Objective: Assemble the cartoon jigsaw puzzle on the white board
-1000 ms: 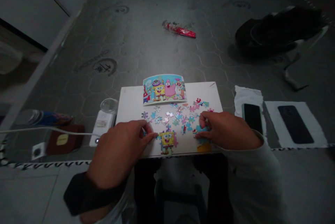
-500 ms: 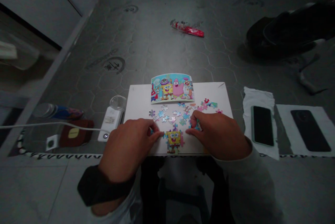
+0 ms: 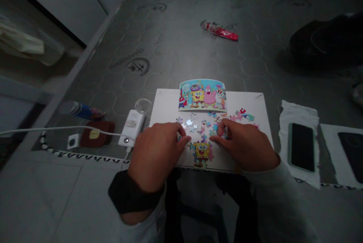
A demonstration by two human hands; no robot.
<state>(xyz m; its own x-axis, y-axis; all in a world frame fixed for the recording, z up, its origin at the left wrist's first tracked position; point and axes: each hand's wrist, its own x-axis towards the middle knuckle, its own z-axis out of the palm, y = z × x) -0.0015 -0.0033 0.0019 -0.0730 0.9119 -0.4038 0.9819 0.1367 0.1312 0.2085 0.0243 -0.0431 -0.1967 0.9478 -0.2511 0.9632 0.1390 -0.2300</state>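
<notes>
A partly joined jigsaw puzzle [image 3: 202,151] with a yellow square cartoon character lies at the near edge of a white board [image 3: 166,101]. My left hand [image 3: 159,152] rests at its left, thumb and forefinger curved and a little apart, nothing visible held between them. On the other side, my right hand [image 3: 245,142] has its thumb near the joined part and its fingers curled over loose pieces, with a gap to the thumb. Several loose puzzle pieces [image 3: 189,122] lie beyond the joined part, and more pieces [image 3: 241,114] at the right. A cartoon picture card [image 3: 202,95] stands behind them.
Left of the board are a white power adapter [image 3: 132,125] with a cable, a brown case [image 3: 98,134] and a bottle [image 3: 85,110]. A phone [image 3: 302,146] lies on white paper at the right. A red wrapper [image 3: 221,31] lies farther back.
The view has shifted, so the board and surroundings appear farther right. Both hands stay beside the joined pieces, with only slight finger movement. No piece has visibly been added.
</notes>
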